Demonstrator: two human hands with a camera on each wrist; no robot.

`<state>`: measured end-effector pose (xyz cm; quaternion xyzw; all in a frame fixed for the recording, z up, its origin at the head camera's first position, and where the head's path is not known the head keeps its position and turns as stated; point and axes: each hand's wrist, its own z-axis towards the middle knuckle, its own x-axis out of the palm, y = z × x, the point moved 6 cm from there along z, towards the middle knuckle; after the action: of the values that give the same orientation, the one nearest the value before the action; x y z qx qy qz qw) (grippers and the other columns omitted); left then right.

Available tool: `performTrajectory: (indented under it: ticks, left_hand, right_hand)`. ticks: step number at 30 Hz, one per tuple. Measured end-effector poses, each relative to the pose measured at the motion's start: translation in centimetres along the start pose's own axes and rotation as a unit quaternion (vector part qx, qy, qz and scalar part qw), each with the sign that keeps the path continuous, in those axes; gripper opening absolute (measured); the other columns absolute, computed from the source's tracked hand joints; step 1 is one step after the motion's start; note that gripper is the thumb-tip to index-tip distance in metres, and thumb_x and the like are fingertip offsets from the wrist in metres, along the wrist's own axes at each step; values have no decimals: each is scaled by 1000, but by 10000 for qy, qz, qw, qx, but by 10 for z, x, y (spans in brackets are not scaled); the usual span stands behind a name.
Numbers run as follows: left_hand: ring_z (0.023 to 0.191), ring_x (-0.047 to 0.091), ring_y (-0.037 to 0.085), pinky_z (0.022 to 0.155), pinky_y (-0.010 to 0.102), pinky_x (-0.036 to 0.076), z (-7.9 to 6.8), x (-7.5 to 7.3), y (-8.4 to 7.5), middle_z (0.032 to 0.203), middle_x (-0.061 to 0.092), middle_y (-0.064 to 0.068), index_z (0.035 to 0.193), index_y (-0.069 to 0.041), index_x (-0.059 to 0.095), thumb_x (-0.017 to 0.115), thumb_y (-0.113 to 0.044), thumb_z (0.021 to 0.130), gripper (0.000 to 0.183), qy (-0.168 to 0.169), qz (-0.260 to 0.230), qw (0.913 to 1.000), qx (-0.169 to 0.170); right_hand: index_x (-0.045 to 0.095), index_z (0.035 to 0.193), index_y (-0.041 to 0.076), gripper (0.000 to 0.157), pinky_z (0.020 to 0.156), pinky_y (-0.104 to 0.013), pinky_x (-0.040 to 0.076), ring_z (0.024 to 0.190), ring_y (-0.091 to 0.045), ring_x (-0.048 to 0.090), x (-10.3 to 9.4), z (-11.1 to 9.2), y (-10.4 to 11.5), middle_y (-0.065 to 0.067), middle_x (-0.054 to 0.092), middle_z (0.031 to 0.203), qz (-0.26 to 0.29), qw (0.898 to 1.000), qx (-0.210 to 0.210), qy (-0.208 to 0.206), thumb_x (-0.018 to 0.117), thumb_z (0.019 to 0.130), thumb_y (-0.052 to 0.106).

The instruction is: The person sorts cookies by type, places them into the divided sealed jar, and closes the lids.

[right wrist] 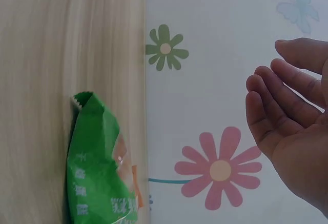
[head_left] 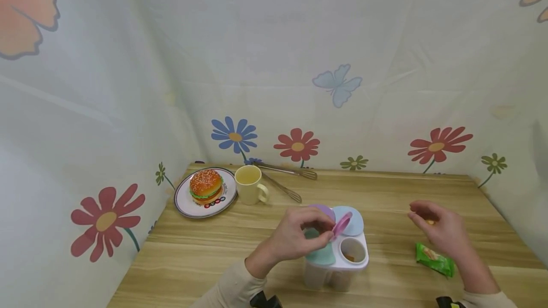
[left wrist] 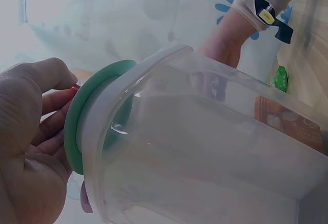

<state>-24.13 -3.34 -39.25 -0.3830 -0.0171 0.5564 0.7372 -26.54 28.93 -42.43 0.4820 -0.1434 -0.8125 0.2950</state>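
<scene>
My left hand (head_left: pixel 295 234) pinches a raised pink lid (head_left: pixel 341 225) over a white-topped storage box (head_left: pixel 359 263) with see-through sides. Below the lid, one round opening (head_left: pixel 353 250) is uncovered, with something brown inside. An orange-brown packet (left wrist: pixel 287 124) shows through the box's wall in the left wrist view. Purple (head_left: pixel 322 211), blue (head_left: pixel 350 221) and green (head_left: pixel 322 255) lids cover the other openings. My right hand (head_left: pixel 443 229) hovers to the right with loosely bent fingers and holds nothing. A green snack packet (head_left: pixel 435 259) lies on the table beneath it.
At the back left stand a plate (head_left: pixel 181 202) bearing a hamburger (head_left: pixel 206 185) and a yellow mug (head_left: pixel 248 189). Two whisks (head_left: pixel 284 170) lie behind the mug on the wooden table (head_left: pixel 192 260). A flower-printed curtain (head_left: pixel 265 61) encloses the back and sides.
</scene>
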Motion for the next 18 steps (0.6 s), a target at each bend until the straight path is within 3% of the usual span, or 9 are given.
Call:
performTrajectory:
  ticks: [9,11,14,16,18]
  left_hand:
    - [84,64,4,72,23,60,-1,-1,1,94,67,6,98,-5,69,70,0,85,14,15,20,10000,-60]
    - [84,64,4,72,23,60,-1,-1,1,95,67,6,98,-5,69,70,0,85,14,20,41,10000,-81]
    - [84,64,4,72,23,60,-1,-1,2,95,67,6,98,-5,69,70,0,85,14,20,89,9999,-89]
    - [84,64,3,71,22,60,-1,-1,1,94,67,5,98,-5,69,70,0,85,14,20,119,9999,-86]
    - [85,64,3,71,22,60,-1,-1,2,94,67,5,98,-5,69,70,-1,84,14,26,145,9999,-75]
  right_hand:
    - [69,107,3,26,62,-9,49,78,16,50,2,1,-23,-17,72,98,-295,9985,428,143,72,89,21]
    - [68,107,1,28,62,-8,47,79,8,57,3,0,-29,-18,71,99,-380,9976,549,156,71,90,22]
    - [67,109,-2,32,60,-10,46,82,-16,66,4,-1,-37,-21,70,100,-533,9957,715,255,68,92,25]
    - [66,109,-3,32,60,-16,49,85,-33,67,5,-2,-42,-23,69,100,-618,9947,756,311,68,92,24]
    - [65,109,-4,33,61,-24,52,87,-38,65,6,-2,-47,-25,68,102,-655,9934,849,408,66,93,25]
